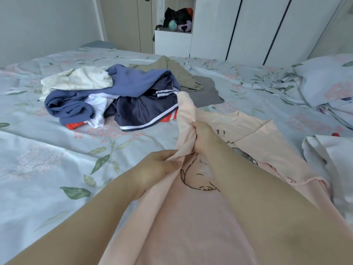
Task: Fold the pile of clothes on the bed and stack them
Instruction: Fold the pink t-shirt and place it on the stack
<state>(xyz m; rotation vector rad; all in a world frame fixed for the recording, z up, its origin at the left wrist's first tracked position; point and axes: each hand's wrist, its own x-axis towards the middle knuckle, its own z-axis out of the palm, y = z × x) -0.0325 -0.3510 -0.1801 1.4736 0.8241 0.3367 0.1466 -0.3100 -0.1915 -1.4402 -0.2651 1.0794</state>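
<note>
- Your left hand (pixel 158 167) grips a bunched fold of the pale pink T-shirt (pixel 191 217). The fingers are curled round the cloth.
- Your right hand (pixel 202 136) sits just beyond the left and is clenched on the same gathered edge. The cloth rises from this fist to a loose peak.
- The pink T-shirt lies on the near right part of the bed (pixel 47 150), running under both forearms. A brown line-drawn cartoon print shows on its front, between your hands and beside your right forearm.
- The pile of clothes (pixel 114 96) lies unfolded beyond your hands, toward the left. The raised peak of the T-shirt overlaps its right edge in this view; you cannot tell whether they touch.
- The pile contains a cream garment (pixel 80 79) on top at the left, a blue sweatshirt (pixel 133 81) across the middle, and navy shorts (pixel 141 109) with white stripes at the front right. White and orange-red cloth shows underneath.
- A khaki garment (pixel 177 73) and a grey garment (pixel 208 92) lie flat behind the pile.
- A pillow (pixel 324 79) lies at the far right, and white cloth (pixel 330 150) lies crumpled at the right edge.
</note>
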